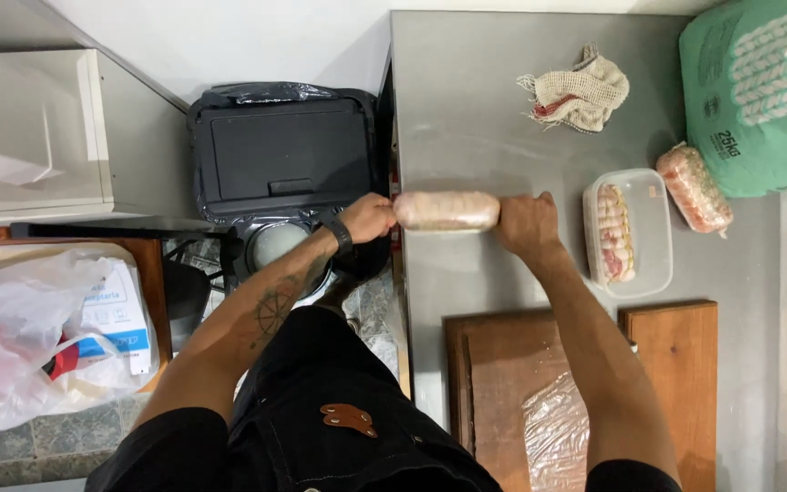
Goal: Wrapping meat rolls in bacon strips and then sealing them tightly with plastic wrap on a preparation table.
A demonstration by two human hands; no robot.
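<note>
A pinkish log wrapped in clear film [446,210] lies across the left edge of a steel table [475,109]. My left hand [368,218] grips its left end, out past the table edge. My right hand [526,222] grips its right end, resting on the table. A black band sits on my left wrist. A second wrapped log [695,189] lies further right, beside a clear plastic tub [628,233] that holds rolled pink pieces.
Two wooden boards [676,351] lie near me on the table, one with a sheet of clear film [557,428]. A mesh cloth [578,92] and a large green sack [758,91] sit at the far side. A black lidded bin [286,155] stands left of the table.
</note>
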